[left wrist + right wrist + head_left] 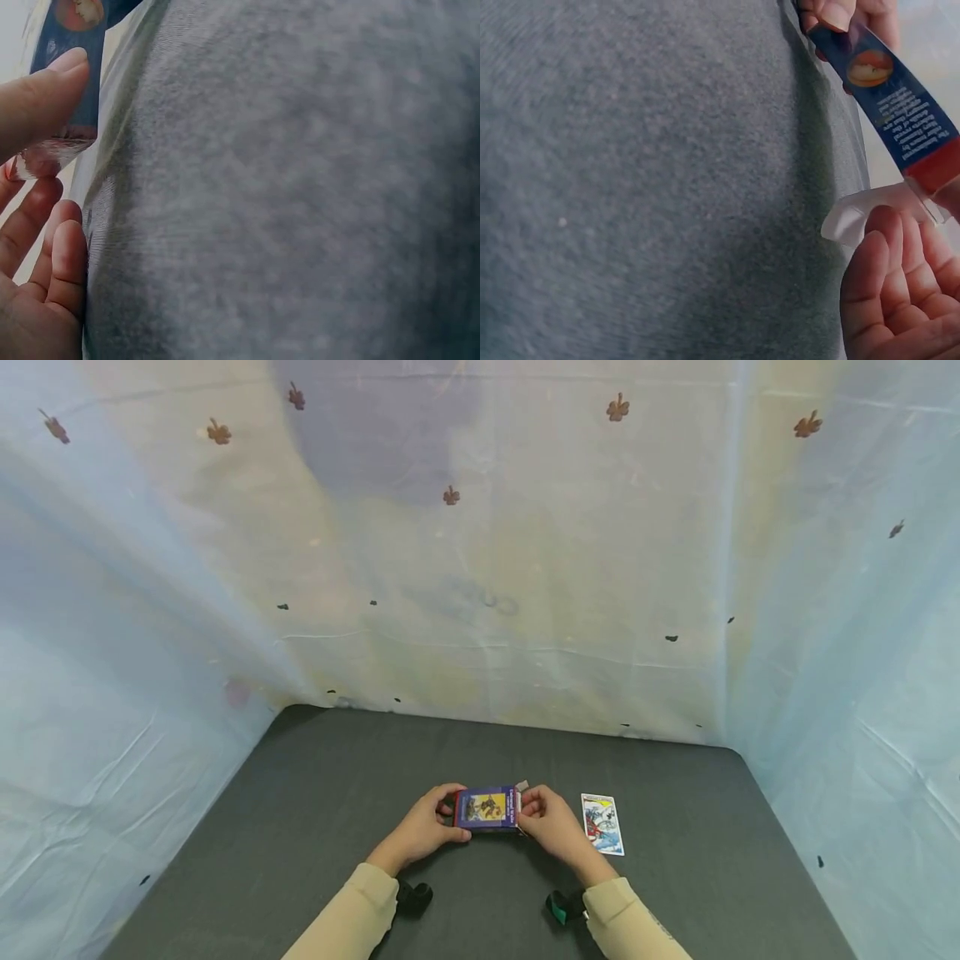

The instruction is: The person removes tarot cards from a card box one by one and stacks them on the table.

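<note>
A purple-blue card box (483, 807) with a yellow picture on its front is held above the dark table, between both hands. My left hand (420, 828) grips its left end, thumb along the near side (71, 97) and fingers at the far side. At the right end, my right hand (558, 828) holds the box by its edge, with the other fingers curled beside a pale open flap (847, 216). The near side (892, 97) carries a round portrait and small print, with a red band at the right. The box's inside is hidden.
One picture card (602, 825) with a white border lies face up on the dark grey table (420, 752), just right of the right hand. Pale fabric walls (525, 568) with small leaf shapes enclose the table at the back and both sides.
</note>
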### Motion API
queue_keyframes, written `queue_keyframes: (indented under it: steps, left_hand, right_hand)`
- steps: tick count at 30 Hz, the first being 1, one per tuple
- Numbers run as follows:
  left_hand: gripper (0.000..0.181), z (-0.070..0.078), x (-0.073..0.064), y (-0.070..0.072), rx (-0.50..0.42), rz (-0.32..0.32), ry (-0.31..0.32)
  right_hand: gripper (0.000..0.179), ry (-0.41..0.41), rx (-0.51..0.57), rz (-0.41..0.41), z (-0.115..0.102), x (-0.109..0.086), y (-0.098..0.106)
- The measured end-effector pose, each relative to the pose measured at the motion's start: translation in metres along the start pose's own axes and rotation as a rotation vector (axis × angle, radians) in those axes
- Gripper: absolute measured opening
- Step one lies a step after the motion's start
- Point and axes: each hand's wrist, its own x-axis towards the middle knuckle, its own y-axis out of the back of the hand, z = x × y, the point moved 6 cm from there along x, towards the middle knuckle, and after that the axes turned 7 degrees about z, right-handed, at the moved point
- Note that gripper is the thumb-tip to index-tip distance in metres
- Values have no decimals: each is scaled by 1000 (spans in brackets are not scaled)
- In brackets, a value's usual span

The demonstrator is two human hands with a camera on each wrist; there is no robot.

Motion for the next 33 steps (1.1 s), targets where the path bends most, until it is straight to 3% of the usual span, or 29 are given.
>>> queue_keyframes:
  steps: [8,14,23,33]
  left_hand:
    - [74,2,-2,-3,142,36,-72]
    - [76,4,-7,-1,243,78,-60]
    - [73,0,-5,0,225,42,-82]
    - [68,-7,-4,3,144,-26,-15]
  right_hand:
    - [16,0,12,-5,1,-2,-1]
    - [13,2,5,-5,1,-4,-2]
    - [11,-24,46,-14,6,-6,-4]
    - [14,-40,121,-35,1,-5,-3]
